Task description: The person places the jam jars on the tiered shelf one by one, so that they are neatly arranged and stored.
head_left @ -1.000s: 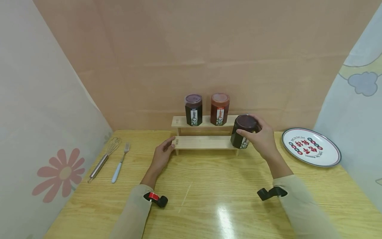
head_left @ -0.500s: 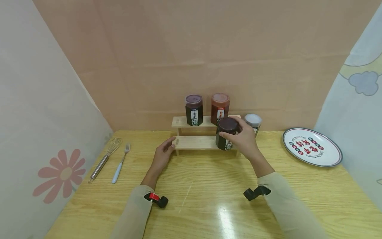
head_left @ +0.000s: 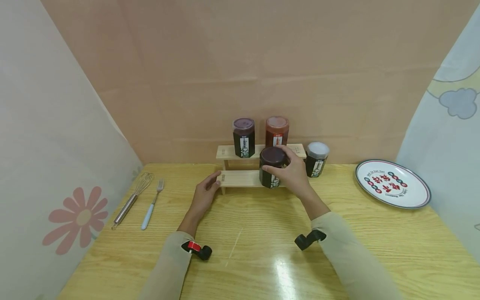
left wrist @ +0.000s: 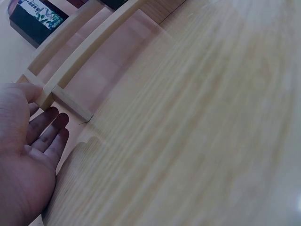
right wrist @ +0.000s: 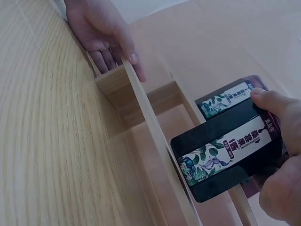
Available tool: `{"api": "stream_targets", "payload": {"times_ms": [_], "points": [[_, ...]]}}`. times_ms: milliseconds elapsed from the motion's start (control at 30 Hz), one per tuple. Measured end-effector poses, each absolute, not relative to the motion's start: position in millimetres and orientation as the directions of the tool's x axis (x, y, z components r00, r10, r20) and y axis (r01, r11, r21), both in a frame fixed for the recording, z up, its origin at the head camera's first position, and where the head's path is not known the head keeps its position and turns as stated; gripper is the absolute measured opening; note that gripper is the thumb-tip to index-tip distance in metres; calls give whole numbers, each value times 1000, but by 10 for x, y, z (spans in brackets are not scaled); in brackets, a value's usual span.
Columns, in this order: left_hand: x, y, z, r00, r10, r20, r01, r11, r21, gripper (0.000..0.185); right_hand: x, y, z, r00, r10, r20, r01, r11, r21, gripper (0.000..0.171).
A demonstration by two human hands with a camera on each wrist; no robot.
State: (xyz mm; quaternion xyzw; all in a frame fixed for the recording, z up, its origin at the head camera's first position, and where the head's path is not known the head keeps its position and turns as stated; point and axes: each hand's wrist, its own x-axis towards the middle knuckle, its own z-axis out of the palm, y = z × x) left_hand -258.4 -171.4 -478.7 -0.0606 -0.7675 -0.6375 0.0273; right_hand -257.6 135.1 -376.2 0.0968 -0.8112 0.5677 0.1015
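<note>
My right hand point(head_left: 294, 170) grips a dark hexagonal jam jar point(right wrist: 228, 150) with a white fruit label, thumb on one side and fingers on the other. The jar point(head_left: 271, 175) is upright over the middle of the lower board of a two-step wooden rack point(head_left: 240, 179). At the rack's left end my left hand point(head_left: 204, 193) holds the lower board, its thumb and index finger at the board's end in the left wrist view. On the upper board stand a purple-lidded jam jar point(head_left: 243, 141) and a red jam jar point(head_left: 277, 131), the latter partly hidden.
Beside the rack's right end stands a white-lidded jar point(head_left: 316, 160). An oval plate point(head_left: 414, 189) with red characters lies farther right. Left of the rack, a whisk point(head_left: 131, 200) and a fork with a pale blue handle point(head_left: 150, 210) lie on the table point(head_left: 258, 250).
My right hand has moved the dark jar leftward along the lower board, from its right end to its middle, uncovering the white-lidded jar. The left hand has kept its place.
</note>
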Motion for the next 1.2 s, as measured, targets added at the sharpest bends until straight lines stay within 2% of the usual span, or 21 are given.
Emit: {"api": "stream_targets", "payload": {"times_ms": [333, 567, 933, 1200], "points": [[-2601, -1707, -4789, -991, 61, 119, 128, 175, 976, 41, -2632, 1171, -3792, -971, -42, 235, -237, 304, -923, 80], [-2587, -1718, -4777, -991, 66, 120, 131, 182, 975, 41, -2660, 1025, -3802, -967, -48, 250, -252, 308, -917, 74], [-2546, -1691, -4721, -992, 52, 114, 122, 183, 975, 42, -2654, 882, -3809, -960, -39, 276, -275, 312, -910, 77], [-2580, -1697, -4762, -991, 58, 124, 133, 184, 974, 42, -2644, 984, -3803, -971, -126, 205, -233, 277, -932, 85]]}}
